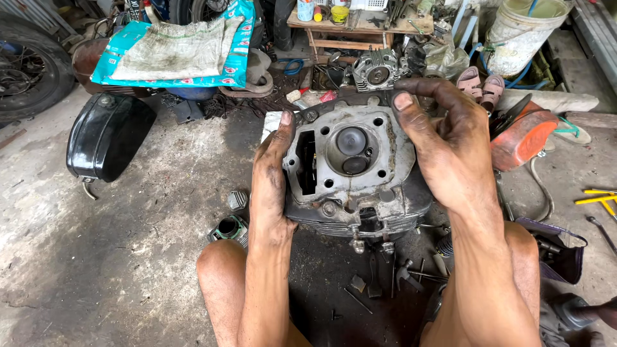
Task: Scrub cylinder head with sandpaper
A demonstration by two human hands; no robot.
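A grimy metal engine cylinder head (pixel 350 164) is held up over the floor, its flat gasket face toward me, showing the round combustion chamber with two valves and a rectangular chain slot at the left. My left hand (pixel 270 186) grips its left side, thumb along the edge. My right hand (pixel 443 141) clasps the right side, fingers curled over the top edge. Both hands are black with grease. My bare knees show below.
A black fuel tank (pixel 106 135) lies at left. A second cylinder head (pixel 376 71) sits behind. Loose bolts and small parts (pixel 385 276) lie below, a cylinder part (pixel 230 228) beside my left knee, an orange part (pixel 520 138) and yellow tools (pixel 598 199) at right.
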